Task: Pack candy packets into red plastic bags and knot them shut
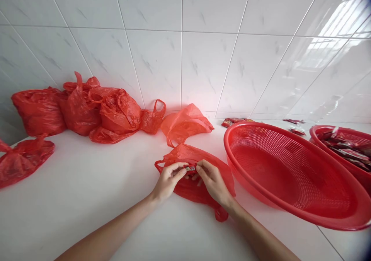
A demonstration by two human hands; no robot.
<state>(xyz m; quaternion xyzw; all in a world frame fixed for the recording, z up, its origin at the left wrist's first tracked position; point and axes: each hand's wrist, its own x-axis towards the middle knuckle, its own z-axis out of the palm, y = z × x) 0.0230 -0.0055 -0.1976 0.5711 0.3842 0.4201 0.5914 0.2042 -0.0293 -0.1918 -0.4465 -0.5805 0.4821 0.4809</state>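
Note:
A small red wrapped packet [190, 169] with printed marks is held at both ends between my two hands. My left hand [170, 179] pinches its left end between thumb and fingers. On the other end, the thumb and forefinger of my right hand [212, 179] are closed, with its other fingers curled beneath. Under both hands a red plastic bag [203, 191] lies spread on the white surface, one handle loop sticking out at its left. What the bag holds cannot be made out.
A large red basket [266, 176] stands to the right. Behind it is a second basket [321, 131] with dark red packets. More packets [234, 121] lie by the tiled wall. Full red bags [118, 112] line the back left, a thin crumpled bag [187, 125] the middle.

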